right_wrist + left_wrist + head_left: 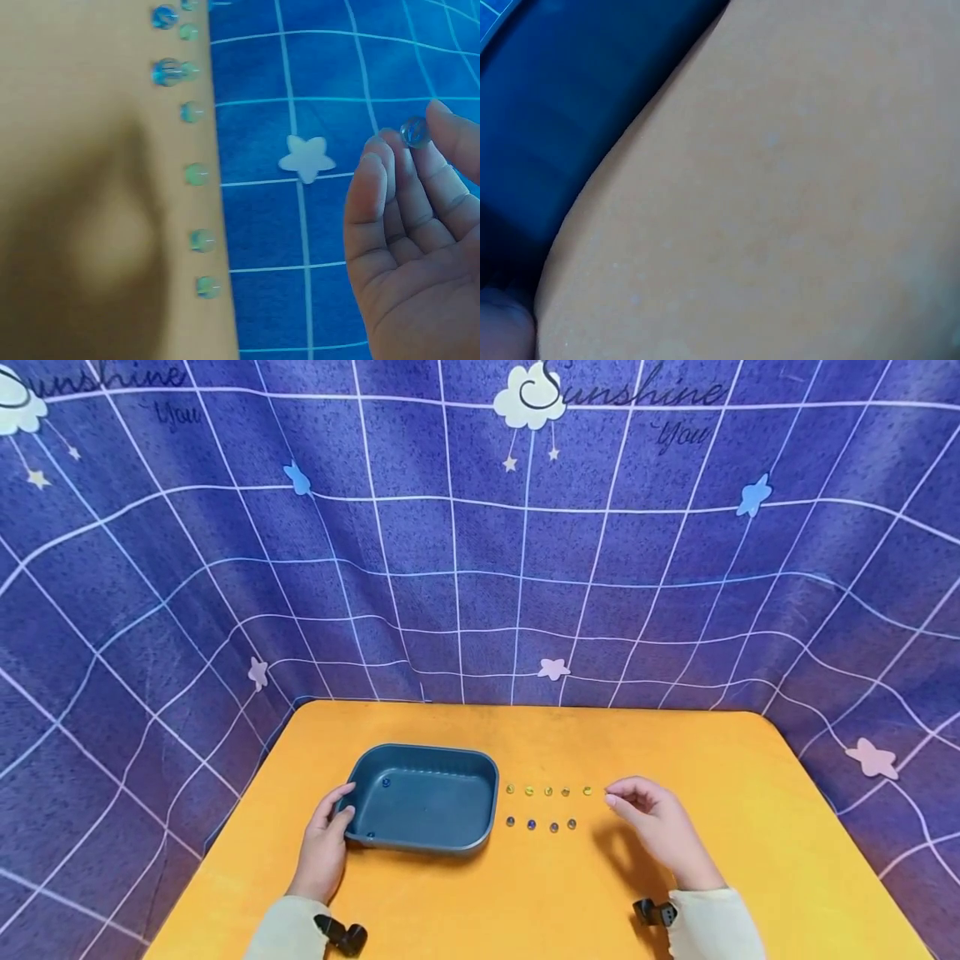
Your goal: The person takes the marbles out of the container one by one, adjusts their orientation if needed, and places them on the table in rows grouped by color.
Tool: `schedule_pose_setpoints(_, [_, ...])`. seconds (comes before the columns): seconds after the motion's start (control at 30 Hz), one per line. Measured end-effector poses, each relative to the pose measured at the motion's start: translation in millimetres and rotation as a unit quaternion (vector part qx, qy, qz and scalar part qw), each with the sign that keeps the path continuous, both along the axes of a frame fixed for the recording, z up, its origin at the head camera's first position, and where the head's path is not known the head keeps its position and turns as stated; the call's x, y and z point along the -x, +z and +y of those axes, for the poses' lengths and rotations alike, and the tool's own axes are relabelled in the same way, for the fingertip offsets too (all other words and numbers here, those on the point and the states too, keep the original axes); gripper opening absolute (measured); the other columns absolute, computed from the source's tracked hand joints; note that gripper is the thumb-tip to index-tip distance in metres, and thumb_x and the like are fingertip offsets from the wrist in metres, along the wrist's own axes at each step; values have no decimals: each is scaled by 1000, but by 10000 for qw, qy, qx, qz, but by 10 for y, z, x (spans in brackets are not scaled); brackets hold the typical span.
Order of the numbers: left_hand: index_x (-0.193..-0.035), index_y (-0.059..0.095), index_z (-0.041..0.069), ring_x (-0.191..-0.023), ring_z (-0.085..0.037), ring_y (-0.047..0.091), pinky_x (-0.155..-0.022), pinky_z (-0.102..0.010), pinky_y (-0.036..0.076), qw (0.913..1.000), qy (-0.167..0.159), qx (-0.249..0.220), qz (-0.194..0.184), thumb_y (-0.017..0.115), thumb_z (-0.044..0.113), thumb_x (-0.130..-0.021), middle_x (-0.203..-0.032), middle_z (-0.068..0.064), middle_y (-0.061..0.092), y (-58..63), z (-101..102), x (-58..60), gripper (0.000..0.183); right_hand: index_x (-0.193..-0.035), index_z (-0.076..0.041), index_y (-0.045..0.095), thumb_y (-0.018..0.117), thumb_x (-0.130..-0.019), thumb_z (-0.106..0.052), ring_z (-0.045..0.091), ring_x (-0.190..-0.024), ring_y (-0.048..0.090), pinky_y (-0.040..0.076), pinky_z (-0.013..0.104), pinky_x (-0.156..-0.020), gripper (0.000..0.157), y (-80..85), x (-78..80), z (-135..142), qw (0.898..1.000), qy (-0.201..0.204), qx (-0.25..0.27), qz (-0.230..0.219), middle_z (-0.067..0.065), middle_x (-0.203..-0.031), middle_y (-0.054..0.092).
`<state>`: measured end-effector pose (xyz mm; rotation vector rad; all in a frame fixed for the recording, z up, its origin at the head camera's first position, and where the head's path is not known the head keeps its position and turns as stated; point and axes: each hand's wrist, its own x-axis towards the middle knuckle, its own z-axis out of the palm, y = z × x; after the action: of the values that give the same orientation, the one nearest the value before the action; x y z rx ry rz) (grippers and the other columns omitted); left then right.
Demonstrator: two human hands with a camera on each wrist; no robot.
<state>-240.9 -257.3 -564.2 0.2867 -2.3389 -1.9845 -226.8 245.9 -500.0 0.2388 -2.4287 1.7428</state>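
My left hand [322, 850] grips the left side of a dark blue-green plastic tray [429, 847], with thumb and fingers at its rim. In the left wrist view the hand's skin fills most of the picture, and the tray wall [577, 82] shows at upper left. Two blue marbles [386, 782] lie inside the tray. My right hand [660, 827] is raised to the right of the marble rows, pinching a clear glass marble [415, 133] between thumb and fingertips. Nearest to it on the table is the end yellow marble [587, 791] of the back row.
Several yellowish marbles [548, 791] form a back row right of the tray. Several dark and blue marbles [532, 824] make a shorter row in front. A yellow-orange table [480, 910] lies under everything, with a blue gridded curtain [480, 543] around its back and sides.
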Motion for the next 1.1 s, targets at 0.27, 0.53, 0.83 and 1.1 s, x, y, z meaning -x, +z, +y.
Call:
schedule_pose_setpoints(0.27, [-155,45,21,-156,-22,9,-124,-49,14,10000,80,-17,24,46,27,-111,-171,-2,16,16,16,-13,44,-107,6,69,71,-98,-10,20,-78,66,57,31,-71,18,-268,80,12,9989,266,154,-350,20,-94,70])
schedule_pose_setpoints(0.53, [-154,46,21,-156,-21,9,-124,-48,14,9999,99,-48,56,47,27,-111,-170,-1,17,18,30,5,44,-109,6,69,77,-91,-8,18,-87,66,55,26,-77,24,-427,140,26,9945,376,316,-922,15,-102,71])
schedule_pose_setpoints(0.83, [-155,45,21,-156,-22,10,-124,-49,14,9999,77,-31,75,46,27,-111,-170,-3,18,18,50,19,44,-104,-3,74,79,-90,-8,20,-90,67,55,26,-79,16,-605,194,57,9929,11,75,-1190,9,-101,74])
schedule_pose_setpoints(1.1, [-156,43,21,-156,-22,10,-124,-50,14,10000,45,-25,26,44,27,-112,-171,-2,17,42,47,5,45,-102,-6,76,81,-89,-11,20,-89,67,57,27,-76,15,-627,224,29,9908,-163,-39,-1342,6,-100,74])
